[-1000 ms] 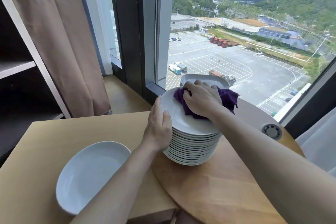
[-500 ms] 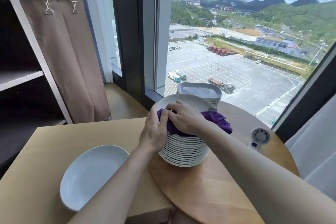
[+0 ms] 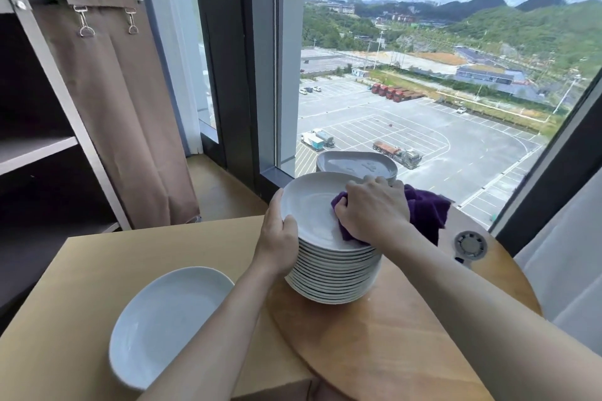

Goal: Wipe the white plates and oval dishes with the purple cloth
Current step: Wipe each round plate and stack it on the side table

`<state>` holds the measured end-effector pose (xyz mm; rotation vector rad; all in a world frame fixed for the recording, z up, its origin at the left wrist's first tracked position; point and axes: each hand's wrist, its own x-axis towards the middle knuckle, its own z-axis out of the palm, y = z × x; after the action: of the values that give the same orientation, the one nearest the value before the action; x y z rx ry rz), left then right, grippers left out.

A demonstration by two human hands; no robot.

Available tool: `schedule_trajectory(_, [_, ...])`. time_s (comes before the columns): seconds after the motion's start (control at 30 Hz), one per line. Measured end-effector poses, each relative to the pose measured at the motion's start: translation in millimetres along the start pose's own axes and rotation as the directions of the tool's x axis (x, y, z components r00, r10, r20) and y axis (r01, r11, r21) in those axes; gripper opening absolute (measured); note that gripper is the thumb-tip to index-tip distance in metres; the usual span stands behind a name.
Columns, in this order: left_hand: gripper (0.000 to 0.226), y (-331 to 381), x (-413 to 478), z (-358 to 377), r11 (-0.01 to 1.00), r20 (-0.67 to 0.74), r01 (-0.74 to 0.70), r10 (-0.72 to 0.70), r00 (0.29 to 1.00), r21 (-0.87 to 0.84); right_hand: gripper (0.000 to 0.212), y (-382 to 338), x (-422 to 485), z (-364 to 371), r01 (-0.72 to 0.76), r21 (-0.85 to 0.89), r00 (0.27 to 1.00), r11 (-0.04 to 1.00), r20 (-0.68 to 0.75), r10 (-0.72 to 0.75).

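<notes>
Atop the stack (image 3: pixel 335 273), right hand (image 3: pixel 374 208) clutches the cloth (image 3: pixel 426 208) on the top plate (image 3: pixel 309 202); left hand (image 3: pixel 277 238) grips its nine-o'clock rim. Most plates seem left to wipe.

round wooden table (image 3: pixel 391 352) | tan square table (image 3: pixel 107 264) touching it | brown curtain (image 3: pixel 123 114) left | grey round device (image 3: pixel 470 245) on round table's far edge

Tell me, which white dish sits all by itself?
The oval dish on the rectangular table, near left; the rest are stacked on the round table.

Daylit window (image 3: pixel 423 75), brown curtain (image 3: pixel 114 114), dark shelving (image 3: pixel 35 153), wooden tables (image 3: pixel 81 286)
</notes>
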<state>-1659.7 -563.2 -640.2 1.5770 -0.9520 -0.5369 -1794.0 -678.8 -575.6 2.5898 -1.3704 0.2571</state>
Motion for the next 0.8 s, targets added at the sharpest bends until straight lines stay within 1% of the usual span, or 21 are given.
schedule_trajectory(0.1, [0.054,-2.2,-3.0,4.2,1.000,-0.035,-0.001,0.000,0.999,-0.032,0.042,7.6,21.0,7.8,-0.026,0.016,1.000,1.000,-0.011,0.027])
schedule_trajectory(0.2, [0.051,-2.2,-2.6,6.2,0.998,-0.052,-0.009,0.005,0.999,-0.060,0.042,2.4,37.5,17.1,-0.001,0.016,0.999,1.000,-0.055,0.002])
schedule_trajectory(0.27, [0.059,-4.0,-2.0,7.4,0.996,-0.055,-0.004,0.000,0.999,-0.086,0.042,-6.2,44.5,21.6,0.017,0.043,0.998,0.999,-0.065,-0.014])
schedule_trajectory(0.4, [0.064,-9.1,-0.6,9.9,0.995,-0.071,0.020,-0.027,0.997,-0.099,0.041,-19.2,53.8,26.1,0.011,0.106,0.997,0.994,-0.072,-0.003])
schedule_trajectory(0.5, [0.066,-8.1,-0.8,10.8,0.997,-0.085,0.026,-0.033,0.996,-0.077,0.041,-24.3,55.9,27.3,0.009,0.129,0.999,0.992,-0.050,-0.002])
schedule_trajectory(0.6, [0.066,-7.7,-2.2,11.8,0.998,-0.083,0.027,-0.032,0.996,-0.063,0.045,-26.5,54.7,26.0,0.013,0.170,1.000,0.985,0.004,-0.014])
schedule_trajectory(0.67, [0.066,-9.1,-2.3,11.7,0.998,-0.085,0.026,-0.030,0.996,-0.054,0.045,-34.3,50.3,22.9,0.038,0.242,0.999,0.970,0.026,-0.046])
schedule_trajectory(0.8, [0.064,-11.5,-2.7,9.3,0.997,-0.074,-0.012,0.006,0.997,-0.082,0.044,-60.5,32.1,14.4,0.099,0.422,0.989,0.901,0.054,-0.134])
